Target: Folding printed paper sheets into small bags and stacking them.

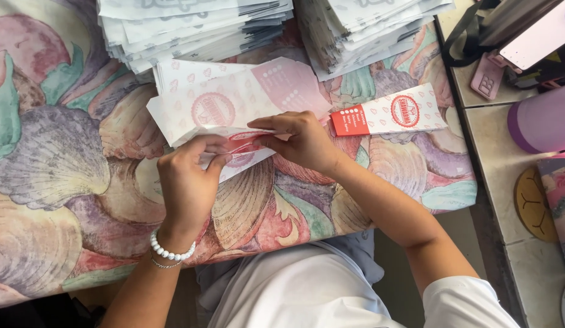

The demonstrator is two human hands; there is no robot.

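Our left hand [188,182] has its fingers curled together, pinching the near edge of a thin white paper wrapper with pink and red printed emblems [243,152]. Our right hand [300,141] pinches the same wrapper from the other side, thumb and fingertips pressed together on its folded edge, so the sheet lies between the two hands, half hidden under them. Just beyond our fingers lies a loose pile of the same flat pink-printed wrappers [234,97], touching the one we hold. To the right of the right hand rests a folded narrow wrapper with a red end panel [388,115]. Farther out stand tall stacks of white paper sheets [191,27]. All sits on a pastel cloth patterned with seashells [57,158]. A white bead bracelet [170,250] circles our left wrist.
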